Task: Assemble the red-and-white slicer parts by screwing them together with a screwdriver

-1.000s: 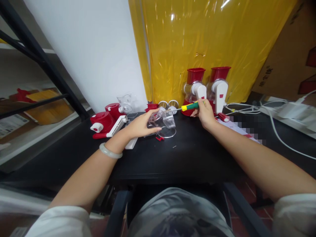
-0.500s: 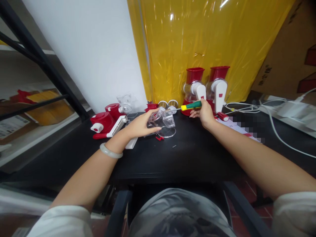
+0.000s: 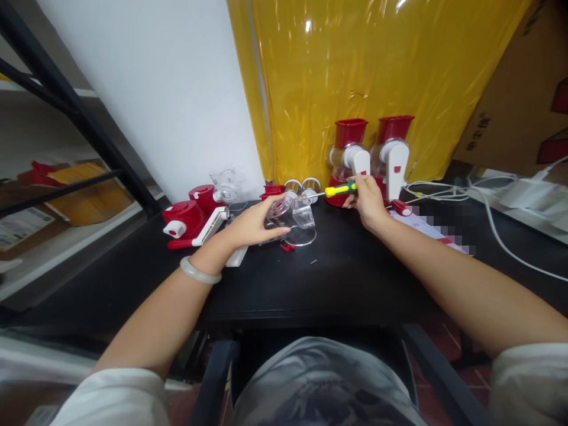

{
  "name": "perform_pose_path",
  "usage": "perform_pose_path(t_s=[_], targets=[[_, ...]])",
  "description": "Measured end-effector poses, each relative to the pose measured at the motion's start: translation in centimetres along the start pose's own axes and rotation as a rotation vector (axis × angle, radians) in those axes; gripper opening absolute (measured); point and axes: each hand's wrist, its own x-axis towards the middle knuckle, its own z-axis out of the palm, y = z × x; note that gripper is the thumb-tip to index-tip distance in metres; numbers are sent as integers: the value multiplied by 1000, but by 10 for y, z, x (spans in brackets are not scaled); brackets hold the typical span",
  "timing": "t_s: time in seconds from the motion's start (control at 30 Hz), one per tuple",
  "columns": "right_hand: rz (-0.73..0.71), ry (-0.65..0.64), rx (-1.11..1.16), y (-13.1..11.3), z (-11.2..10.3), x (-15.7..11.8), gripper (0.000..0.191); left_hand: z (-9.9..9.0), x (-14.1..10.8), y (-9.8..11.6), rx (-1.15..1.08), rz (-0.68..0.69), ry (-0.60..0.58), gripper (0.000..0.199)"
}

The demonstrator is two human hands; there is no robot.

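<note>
My left hand (image 3: 255, 226) is closed around a clear plastic grater housing (image 3: 303, 214), holding it on its side on the black table. My right hand (image 3: 368, 201) grips the green end of a yellow-and-green screwdriver (image 3: 341, 189) between thumb and fingers. The screwdriver lies almost level, its metal shaft pointing left into the clear housing; I cannot make out what the tip touches. Just in front of the housing lie a small red plastic piece (image 3: 287, 248) and a tiny metal pin (image 3: 313, 261). A white plastic part (image 3: 236, 257) sits under my left wrist.
Two assembled red-and-white rotary graters (image 3: 351, 133) stand at the back right. Grater drums (image 3: 310, 187) are behind the housing. Red grater bases (image 3: 184, 219) with a white crank (image 3: 213, 228) lie at left. White cables (image 3: 488, 213) and a paper sheet (image 3: 426, 228) are on the right.
The screwdriver handle has turned about its length, showing more yellow. My right fingers have shifted slightly left along it. My left hand and the housing have stayed in place.
</note>
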Motion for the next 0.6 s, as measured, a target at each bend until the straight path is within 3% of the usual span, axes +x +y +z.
perform_pose_path(t_s=[0.13, 0.6], targets=[[-33, 3, -22, -1, 1, -1, 37, 0, 0, 0, -1, -5, -8, 80], [52, -18, 38, -3, 1, -1, 22, 0, -1, 1, -17, 1, -10, 78]])
